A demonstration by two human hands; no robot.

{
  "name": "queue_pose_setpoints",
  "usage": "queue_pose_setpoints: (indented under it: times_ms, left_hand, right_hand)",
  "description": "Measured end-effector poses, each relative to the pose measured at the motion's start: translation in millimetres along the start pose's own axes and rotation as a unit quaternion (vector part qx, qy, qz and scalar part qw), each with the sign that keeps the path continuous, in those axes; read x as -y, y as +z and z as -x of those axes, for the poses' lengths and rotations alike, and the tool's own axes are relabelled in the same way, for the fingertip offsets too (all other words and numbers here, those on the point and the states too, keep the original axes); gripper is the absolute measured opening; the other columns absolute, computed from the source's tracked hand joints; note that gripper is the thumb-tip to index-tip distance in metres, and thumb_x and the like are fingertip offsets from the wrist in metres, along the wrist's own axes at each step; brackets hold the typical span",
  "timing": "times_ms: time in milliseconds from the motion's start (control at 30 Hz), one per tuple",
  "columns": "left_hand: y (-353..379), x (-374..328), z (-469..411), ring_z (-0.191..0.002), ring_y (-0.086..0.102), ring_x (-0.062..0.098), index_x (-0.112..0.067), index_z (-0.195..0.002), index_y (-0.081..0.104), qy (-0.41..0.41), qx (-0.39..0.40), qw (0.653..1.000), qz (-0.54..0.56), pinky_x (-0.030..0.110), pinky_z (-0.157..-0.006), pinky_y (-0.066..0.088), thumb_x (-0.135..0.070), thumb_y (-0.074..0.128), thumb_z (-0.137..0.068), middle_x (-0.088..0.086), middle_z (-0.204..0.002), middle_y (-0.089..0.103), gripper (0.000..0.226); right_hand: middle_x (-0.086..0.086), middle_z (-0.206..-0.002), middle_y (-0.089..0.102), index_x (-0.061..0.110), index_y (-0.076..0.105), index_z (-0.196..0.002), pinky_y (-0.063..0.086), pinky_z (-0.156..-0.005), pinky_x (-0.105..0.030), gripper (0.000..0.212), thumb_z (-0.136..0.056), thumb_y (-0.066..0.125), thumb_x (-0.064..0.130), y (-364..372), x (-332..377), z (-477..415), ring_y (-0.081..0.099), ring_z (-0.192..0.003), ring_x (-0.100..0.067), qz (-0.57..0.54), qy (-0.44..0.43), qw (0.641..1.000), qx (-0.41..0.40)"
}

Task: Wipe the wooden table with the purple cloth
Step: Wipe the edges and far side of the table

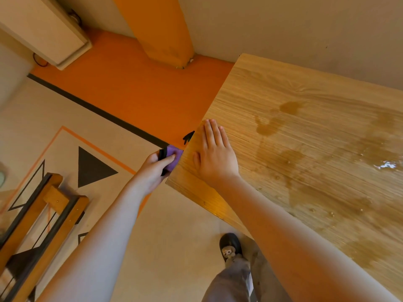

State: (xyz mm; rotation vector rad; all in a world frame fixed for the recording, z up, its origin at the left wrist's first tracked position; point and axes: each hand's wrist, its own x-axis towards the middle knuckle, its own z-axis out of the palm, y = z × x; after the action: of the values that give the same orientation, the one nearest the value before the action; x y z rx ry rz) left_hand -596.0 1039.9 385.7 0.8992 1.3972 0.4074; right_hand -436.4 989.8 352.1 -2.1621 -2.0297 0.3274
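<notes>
Right hand (214,158) flat on wooden table (305,127)

The wooden table (305,131) has pale straight grain, with damp smears (268,125) and droplets (289,162) spread over its middle and right. The right grip (214,158) lies flat near its left edge.
</notes>
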Motion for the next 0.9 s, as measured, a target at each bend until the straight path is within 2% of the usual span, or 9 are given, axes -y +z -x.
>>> queue_pose_setpoints:
  times_ms: [100,200,300,400,500,600,667,733,900]
  left_hand:
    - [-2,11,4,-0.095,0.063,0.017,-0.015,-0.109,0.059,0.002,-0.015,0.999,0.034,0.027,-0.079,0.049,-0.008,0.049,-0.097,0.006,-0.098,0.068,0.017]
    - [-16,31,19,-0.100,0.063,0.018,-0.009,-0.119,0.055,-0.005,-0.034,0.997,0.074,0.027,-0.078,0.051,-0.005,0.048,-0.097,0.009,-0.106,0.067,0.024]
    - [-20,50,33,-0.100,0.064,0.020,-0.010,-0.108,0.057,0.009,-0.091,0.986,0.138,0.029,-0.075,0.056,-0.003,0.047,-0.097,0.010,-0.108,0.065,0.017]
    - [-9,75,46,-0.098,0.066,0.019,-0.015,-0.107,0.059,0.020,-0.177,0.952,0.247,0.033,-0.084,0.052,-0.007,0.051,-0.096,0.010,-0.112,0.065,0.015]
    - [12,94,55,-0.107,0.062,0.022,-0.016,-0.112,0.058,0.019,-0.212,0.915,0.343,0.036,-0.090,0.051,-0.013,0.054,-0.095,0.010,-0.116,0.063,0.018]
    - [32,95,58,-0.106,0.063,0.022,-0.014,-0.115,0.058,0.038,-0.211,0.908,0.361,0.030,-0.085,0.056,-0.014,0.055,-0.095,0.011,-0.116,0.063,0.021]
    - [41,91,57,-0.103,0.064,0.023,-0.014,-0.110,0.060,0.042,-0.228,0.899,0.371,0.028,-0.076,0.058,-0.012,0.055,-0.095,0.011,-0.113,0.064,0.016]
    - [48,89,57,-0.102,0.065,0.023,-0.014,-0.106,0.060,0.051,-0.246,0.893,0.373,0.029,-0.074,0.056,-0.011,0.056,-0.095,0.012,-0.113,0.064,0.013]
    - [73,98,69,-0.102,0.066,0.025,-0.010,-0.107,0.063,0.074,-0.258,0.903,0.334,0.031,-0.075,0.058,-0.006,0.056,-0.093,0.012,-0.111,0.066,0.015]
  right_hand:
    - [-0.018,-0.157,0.000,0.001,0.002,-0.148,-0.004,-0.118,-0.041,0.067,-0.097,0.014,0.042,0,0,1,-0.006,-0.145,-0.030,0.002,-0.002,1.000,0.004]
    - [-0.018,-0.157,-0.002,0.000,0.001,-0.148,-0.005,-0.118,-0.041,0.066,-0.098,0.014,0.041,-2,-1,1,-0.007,-0.145,-0.030,0.005,-0.004,1.000,0.011]
    - [-0.019,-0.156,-0.003,0.000,-0.001,-0.147,-0.007,-0.117,-0.041,0.066,-0.098,0.013,0.042,-5,-1,1,-0.008,-0.144,-0.031,0.004,-0.008,1.000,0.016]
    - [-0.019,-0.156,-0.005,-0.001,-0.002,-0.147,-0.009,-0.116,-0.041,0.066,-0.099,0.014,0.041,-7,-1,2,-0.009,-0.144,-0.031,0.004,-0.009,1.000,0.028]
    - [-0.018,-0.156,-0.007,0.000,-0.001,-0.148,-0.009,-0.117,-0.041,0.063,-0.100,0.023,0.034,-14,-5,1,-0.011,-0.144,-0.030,-0.029,-0.025,0.998,0.050]
    - [-0.015,-0.158,0.000,0.002,0.006,-0.148,-0.007,-0.118,-0.038,0.061,-0.099,0.034,0.026,-27,-16,12,-0.007,-0.145,-0.027,-0.080,-0.091,0.991,0.063]
    - [-0.012,-0.158,0.003,0.006,0.010,-0.149,-0.008,-0.116,-0.036,0.059,-0.099,0.036,0.025,-28,-21,32,-0.005,-0.145,-0.024,-0.064,-0.175,0.980,0.072]
    - [-0.009,-0.159,0.000,0.008,0.008,-0.150,-0.009,-0.116,-0.036,0.058,-0.100,0.032,0.028,-21,-22,51,-0.007,-0.145,-0.022,-0.020,-0.234,0.968,0.091]
    - [-0.010,-0.158,-0.001,0.008,0.004,-0.150,-0.008,-0.118,-0.036,0.055,-0.103,0.022,0.030,-14,-22,53,-0.007,-0.145,-0.022,-0.010,-0.238,0.967,0.091]
